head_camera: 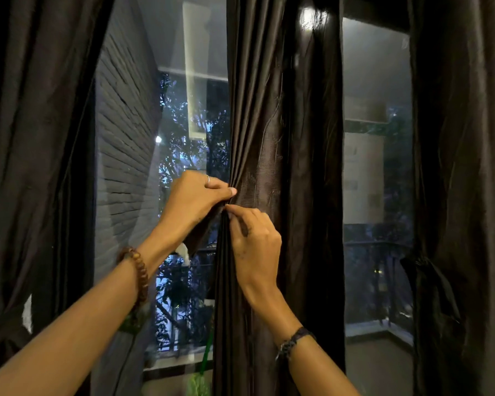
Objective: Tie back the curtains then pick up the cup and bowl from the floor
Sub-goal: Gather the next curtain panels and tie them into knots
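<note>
From the head camera, the middle curtain [280,172] hangs as a gathered column between two window panes, and both hands meet on its left edge. The left hand [193,200] has its fingers curled round a bunched fold, with a strip of dark fabric, probably the tie-back [196,242], trailing beneath the palm. The right hand [255,241] pinches the pleats just below, thumb and forefinger closed on the cloth.

The left curtain [26,167] and the right curtain [463,195] already look cinched low down, so this middle one seems the last to bind. To do it well, the person should probably keep the left grip firm so the pleats stay gathered while the right hand passes the strip round the whole column and draws it snug.

The cup and bowl are not in view; the floor lies below the frame.
</note>
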